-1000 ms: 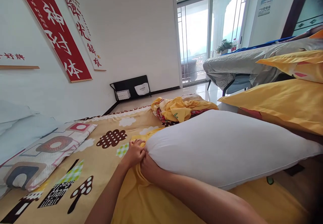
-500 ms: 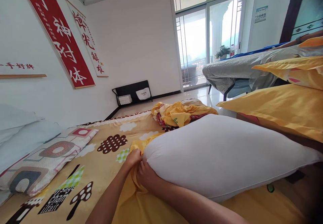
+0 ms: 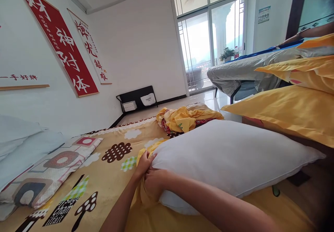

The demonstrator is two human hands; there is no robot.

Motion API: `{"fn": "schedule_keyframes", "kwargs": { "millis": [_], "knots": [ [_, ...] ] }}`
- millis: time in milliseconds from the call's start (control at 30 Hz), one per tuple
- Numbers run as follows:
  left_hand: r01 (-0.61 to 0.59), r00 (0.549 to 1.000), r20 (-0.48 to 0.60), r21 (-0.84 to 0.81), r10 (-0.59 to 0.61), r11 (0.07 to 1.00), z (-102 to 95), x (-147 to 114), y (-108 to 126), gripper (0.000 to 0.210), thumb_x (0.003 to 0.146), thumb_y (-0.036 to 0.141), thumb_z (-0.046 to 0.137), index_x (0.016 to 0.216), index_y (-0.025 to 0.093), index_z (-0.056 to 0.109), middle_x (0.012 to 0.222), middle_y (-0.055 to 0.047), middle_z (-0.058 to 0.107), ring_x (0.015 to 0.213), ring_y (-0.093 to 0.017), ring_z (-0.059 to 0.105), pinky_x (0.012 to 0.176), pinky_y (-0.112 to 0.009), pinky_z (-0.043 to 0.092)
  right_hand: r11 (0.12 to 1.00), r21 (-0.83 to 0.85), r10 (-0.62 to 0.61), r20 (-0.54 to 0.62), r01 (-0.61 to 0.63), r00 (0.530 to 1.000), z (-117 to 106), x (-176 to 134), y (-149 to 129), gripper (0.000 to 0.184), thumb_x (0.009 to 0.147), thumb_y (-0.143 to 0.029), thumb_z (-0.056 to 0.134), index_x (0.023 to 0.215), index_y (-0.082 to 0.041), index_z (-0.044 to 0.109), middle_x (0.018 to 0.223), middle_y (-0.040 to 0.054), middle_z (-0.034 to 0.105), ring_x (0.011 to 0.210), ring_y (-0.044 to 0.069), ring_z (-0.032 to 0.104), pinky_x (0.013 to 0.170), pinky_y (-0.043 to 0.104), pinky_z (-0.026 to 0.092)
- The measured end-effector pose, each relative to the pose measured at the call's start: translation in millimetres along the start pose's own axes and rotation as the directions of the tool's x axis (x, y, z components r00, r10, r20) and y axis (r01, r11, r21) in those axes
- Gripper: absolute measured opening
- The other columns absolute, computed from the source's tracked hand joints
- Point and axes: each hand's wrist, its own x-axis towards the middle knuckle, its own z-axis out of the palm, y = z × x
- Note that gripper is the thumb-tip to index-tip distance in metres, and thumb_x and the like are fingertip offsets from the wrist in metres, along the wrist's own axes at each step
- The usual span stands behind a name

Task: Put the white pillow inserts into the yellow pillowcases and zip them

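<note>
A plump white pillow (image 3: 221,155) lies across the bed, its near-left end against my hands. Yellow pillowcase fabric (image 3: 153,214) spreads under the pillow and bunches up around that end. My left hand (image 3: 145,163) is closed on the pillowcase's edge at the pillow's corner. Just below it, my right hand (image 3: 156,181) is closed on the same yellow fabric, its wrist over the pillow's end. The right fingertips are partly hidden in the cloth.
Crumpled yellow fabric (image 3: 186,117) lies beyond the pillow on the patterned bedspread (image 3: 117,179). A patterned pillow (image 3: 62,165) is at left. Yellow-cased pillows (image 3: 289,110) are stacked at right. Behind them, another person's arm (image 3: 310,33) reaches over a covered table (image 3: 232,73).
My right hand has shifted slightly right and its forearm now crosses over the pillow's near edge. The pillow's near end has shifted slightly right and is pressed in. My left hand still grips the fabric.
</note>
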Motion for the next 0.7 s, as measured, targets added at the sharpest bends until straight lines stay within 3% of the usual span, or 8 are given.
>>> {"fn": "schedule_keyframes", "kwargs": {
  "millis": [133, 200, 267, 333, 400, 500, 600, 700],
  "knots": [
    [0.027, 0.999, 0.028, 0.052, -0.028, 0.998, 5.2, -1, 5, 0.024, 0.075, 0.031, 0.057, 0.069, 0.021, 0.036, 0.067, 0.004, 0.043, 0.064, -0.011, 0.043, 0.062, -0.023, 0.037, 0.996, 0.002, 0.09, -0.15, -0.091, 0.985, -3, -50, -10, 0.057, 0.069, -0.043, 0.074, 0.113, -0.008, 0.066, 0.117, 0.0153, 0.065, 0.111, 0.028, 0.056, 0.108, 0.042, 0.034],
    [0.029, 0.999, 0.032, 0.073, -0.031, 0.997, 9.3, -4, 8, 0.021, 0.074, 0.026, 0.057, 0.07, 0.02, 0.038, 0.07, 0.003, 0.048, 0.067, -0.012, 0.046, 0.064, -0.024, 0.037, 0.97, 0.021, 0.236, -0.331, -0.243, 0.914, 14, -75, -31, 0.065, 0.077, -0.042, 0.066, 0.13, -0.005, 0.054, 0.135, 0.0204, 0.052, 0.127, 0.033, 0.045, 0.107, 0.049, 0.032],
    [0.024, 0.999, 0.028, 0.096, -0.027, 0.995, 11.2, -6, 12, 0.018, 0.073, 0.02, 0.057, 0.07, 0.02, 0.039, 0.071, 0.002, 0.049, 0.068, -0.012, 0.046, 0.065, -0.024, 0.036, 0.923, 0.069, 0.364, -0.478, -0.379, 0.8, 36, -95, -55, 0.063, 0.084, -0.035, 0.057, 0.14, -0.01, 0.044, 0.149, 0.0195, 0.035, 0.137, 0.036, 0.03, 0.106, 0.054, 0.029],
    [0.022, 1.0, 0.016, 0.125, -0.024, 0.992, 9.9, -4, 17, 0.018, 0.069, 0.014, 0.055, 0.066, 0.02, 0.038, 0.068, 0.003, 0.048, 0.067, -0.012, 0.044, 0.063, -0.024, 0.033, 0.893, 0.116, 0.43, -0.506, -0.435, 0.748, 52, -107, -72, 0.063, 0.085, -0.033, 0.053, 0.143, -0.014, 0.04, 0.153, 0.0174, 0.027, 0.14, 0.039, 0.023, 0.105, 0.059, 0.025],
    [0.027, 1.0, 0.001, 0.157, -0.028, 0.987, 7.0, -1, 24, 0.02, 0.066, 0.01, 0.053, 0.062, 0.02, 0.035, 0.063, 0.004, 0.044, 0.063, -0.011, 0.041, 0.06, -0.025, 0.029, 0.888, 0.162, 0.454, -0.448, -0.43, 0.77, 57, -110, -76, 0.066, 0.083, -0.035, 0.054, 0.143, -0.015, 0.04, 0.152, 0.0192, 0.029, 0.139, 0.041, 0.024, 0.105, 0.059, 0.023],
    [0.026, 1.0, -0.022, 0.196, -0.022, 0.98, 3.5, 3, 35, 0.019, 0.065, 0.012, 0.051, 0.059, 0.02, 0.034, 0.059, 0.004, 0.042, 0.059, -0.011, 0.04, 0.058, -0.025, 0.027, 0.893, 0.255, 0.436, -0.289, -0.371, 0.852, 45, -104, -56, 0.066, 0.077, -0.031, 0.057, 0.139, -0.012, 0.044, 0.142, 0.0221, 0.044, 0.132, 0.036, 0.038, 0.104, 0.052, 0.028],
    [0.007, 0.999, -0.034, 0.233, 0.001, 0.972, 3.0, 2, 41, 0.017, 0.068, 0.014, 0.049, 0.059, 0.02, 0.035, 0.06, 0.003, 0.045, 0.061, -0.011, 0.043, 0.058, -0.024, 0.029, 0.885, 0.345, 0.387, -0.174, -0.312, 0.906, 26, -96, -29, 0.05, 0.071, -0.024, 0.059, 0.121, -0.017, 0.057, 0.117, 0.0135, 0.065, 0.111, 0.027, 0.056, 0.096, 0.041, 0.035],
    [0.009, 1.0, -0.023, 0.295, -0.002, 0.955, 3.1, 5, 42, 0.013, 0.07, 0.017, 0.049, 0.061, 0.019, 0.04, 0.061, 0.002, 0.049, 0.063, -0.012, 0.048, 0.059, -0.024, 0.033, 0.895, 0.37, 0.322, -0.145, -0.25, 0.936, 18, -92, -17, 0.034, 0.07, -0.025, 0.06, 0.103, -0.019, 0.063, 0.098, 0.0069, 0.07, 0.094, 0.022, 0.062, 0.09, 0.034, 0.035]
  ]
}}
